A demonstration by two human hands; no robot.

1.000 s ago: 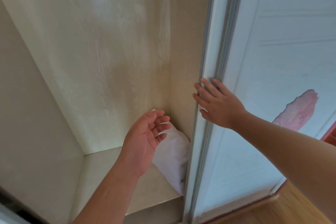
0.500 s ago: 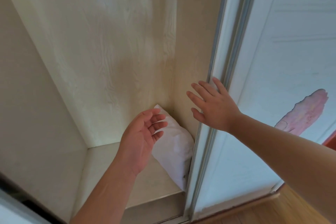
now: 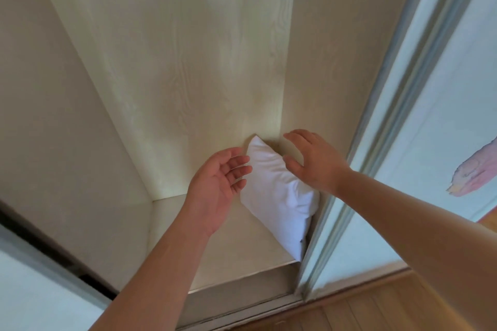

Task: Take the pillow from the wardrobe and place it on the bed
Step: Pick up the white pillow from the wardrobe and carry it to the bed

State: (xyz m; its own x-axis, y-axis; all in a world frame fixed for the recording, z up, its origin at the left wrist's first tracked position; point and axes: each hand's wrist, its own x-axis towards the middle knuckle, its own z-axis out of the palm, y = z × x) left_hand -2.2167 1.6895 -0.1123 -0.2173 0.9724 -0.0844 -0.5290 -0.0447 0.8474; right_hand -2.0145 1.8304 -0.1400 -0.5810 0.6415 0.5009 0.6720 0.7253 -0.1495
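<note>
Head view into an open wardrobe with pale wood-grain panels [image 3: 188, 75]. A small white fabric pillow [image 3: 274, 191] stands on edge in the right rear corner of the wardrobe's pale shelf [image 3: 242, 258], leaning against the right side wall; its upper corner points up at the junction of back and side panels, and its lower corner reaches the shelf's front lip, partly hidden behind the sliding door frame.

The left hand [image 3: 217, 185] is open, palm turned toward the pillow, fingers [image 3: 236, 169] loosely curved and spread, just beside the pillow's left face; whether the fingertips touch the fabric cannot be told from this angle. The right hand [image 3: 314, 161] is also open, fingers arched, above the pillow's upper right edge near the side wall, its thumb close to or perhaps resting on the fabric. Neither hand closes on anything. The pillow lies between the two hands.

At right, a white sliding door with a grey metal frame [image 3: 398, 105] bears a pink sticker [image 3: 476, 174]. Light wooden floorboards [image 3: 376, 309] show at lower right. A second white door with a dark edge [image 3: 35, 263] crosses the lower left.
</note>
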